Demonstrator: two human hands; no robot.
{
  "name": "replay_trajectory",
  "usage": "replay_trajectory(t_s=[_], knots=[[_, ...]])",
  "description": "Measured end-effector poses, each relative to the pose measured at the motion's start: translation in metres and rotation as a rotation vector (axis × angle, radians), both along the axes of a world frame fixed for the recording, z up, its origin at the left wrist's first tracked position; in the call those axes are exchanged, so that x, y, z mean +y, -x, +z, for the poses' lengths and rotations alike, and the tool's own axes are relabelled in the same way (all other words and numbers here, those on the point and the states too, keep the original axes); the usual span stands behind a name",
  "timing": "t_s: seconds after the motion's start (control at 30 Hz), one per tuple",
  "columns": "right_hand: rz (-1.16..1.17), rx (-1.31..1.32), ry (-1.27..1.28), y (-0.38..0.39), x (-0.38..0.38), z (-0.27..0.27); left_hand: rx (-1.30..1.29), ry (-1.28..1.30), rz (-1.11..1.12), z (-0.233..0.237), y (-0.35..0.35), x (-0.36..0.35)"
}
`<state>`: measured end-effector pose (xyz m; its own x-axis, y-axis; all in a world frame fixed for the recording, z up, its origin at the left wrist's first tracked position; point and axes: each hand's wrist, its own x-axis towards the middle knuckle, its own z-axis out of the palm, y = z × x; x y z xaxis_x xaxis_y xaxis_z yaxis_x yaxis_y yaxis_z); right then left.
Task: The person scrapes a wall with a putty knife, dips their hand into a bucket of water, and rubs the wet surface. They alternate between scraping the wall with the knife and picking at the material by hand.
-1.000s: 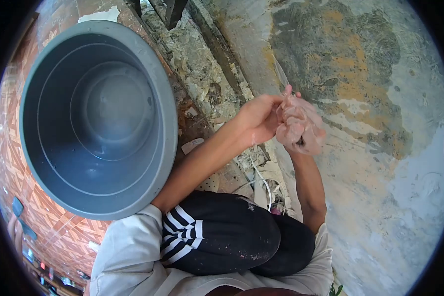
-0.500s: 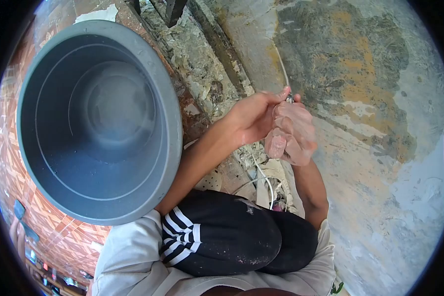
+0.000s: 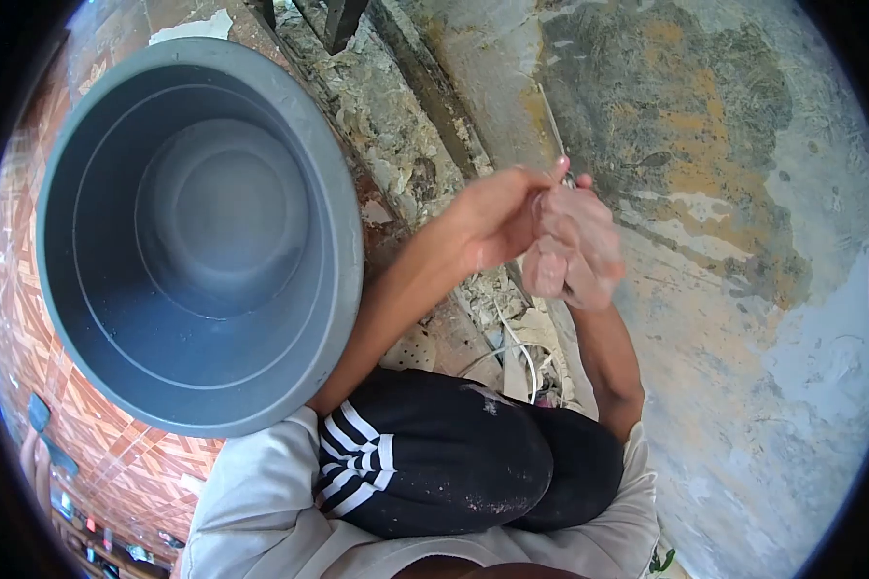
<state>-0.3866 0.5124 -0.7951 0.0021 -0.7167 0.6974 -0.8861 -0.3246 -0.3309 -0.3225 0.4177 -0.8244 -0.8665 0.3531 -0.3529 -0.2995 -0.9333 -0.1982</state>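
You grasped the pale pinkish bundle point(image 3: 581, 241) between your left hand point(image 3: 497, 217) and mostly hidden right hand point(image 3: 584, 180), seemingly to steady it.

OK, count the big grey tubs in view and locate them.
1. The grey tub is on the picture's left side, left of the person's left hand, open mouth towards the camera. Any behind it would be hidden.

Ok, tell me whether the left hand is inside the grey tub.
No: the left hand is outside the grey tub, up against some crumpled, pinkish material.
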Motion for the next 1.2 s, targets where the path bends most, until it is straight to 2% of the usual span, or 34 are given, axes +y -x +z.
replay_trajectory(t_s=[0.1,0.2,0.33,0.37,0.47,0.5,0.57,0.6,0.63,0.67,0.73,0.77,0.87,0.9,1.0,1.03,1.13,1.17,1.2], knots=[[0.002,-0.022,0.059,0.013,-0.003,-0.026,0.374,-0.335,0.020,-0.069,0.017,0.014],[0.023,-0.049,-0.005,-0.001,-0.005,-0.006,-0.092,0.029,0.055,-0.003,0.001,0.000],[0.031,-0.024,0.054,0.013,-0.007,-0.022,0.237,-0.208,0.007,-0.047,0.016,0.004],[0.014,-0.038,0.104,0.011,-0.011,-0.024,0.163,-0.174,0.032,-0.050,0.015,0.007],[0.038,-0.048,-0.030,-0.001,-0.002,-0.002,-0.012,0.077,0.000,0.002,-0.001,0.000],[0.034,-0.036,-0.054,-0.002,-0.002,0.004,-0.016,0.061,0.004,-0.003,0.003,0.003],[-0.003,0.017,-0.028,0.010,0.001,-0.021,0.224,-0.208,0.005,-0.058,0.017,0.014],[-0.028,0.031,-0.020,0.010,-0.001,-0.020,0.356,-0.335,0.012,-0.054,0.021,0.004],[-0.054,0.045,-0.012,0.010,-0.005,-0.019,0.297,-0.328,0.013,-0.049,0.017,0.003],[0.003,-0.003,-0.046,0.008,-0.003,-0.010,0.198,-0.167,0.011,-0.043,0.012,0.005],[0.118,-0.114,-0.121,0.004,-0.003,0.007,-0.018,0.146,0.012,0.015,-0.001,-0.007],[0.108,-0.051,-0.063,0.004,-0.003,0.005,-0.027,0.134,0.019,0.014,0.004,-0.007],[0.040,0.022,0.125,0.015,-0.017,-0.012,0.273,-0.233,0.009,-0.038,0.017,-0.008],[0.036,-0.027,0.145,0.013,-0.018,-0.014,0.308,-0.346,0.074,-0.049,0.015,-0.003],[0.110,-0.035,0.017,0.005,-0.008,0.001,-0.019,0.083,0.046,0.006,0.004,-0.010],[0.145,-0.043,0.002,0.006,-0.008,0.005,-0.060,0.133,0.017,0.018,0.003,-0.011],[0.084,0.025,0.030,0.018,-0.011,-0.017,0.271,-0.113,-0.010,-0.043,0.017,-0.007],[0.108,0.015,0.025,0.016,-0.011,-0.013,0.234,-0.162,0.005,-0.042,0.016,-0.006],[0.130,0.005,0.022,0.013,-0.011,-0.006,0.184,-0.079,0.016,-0.033,0.012,-0.006]])
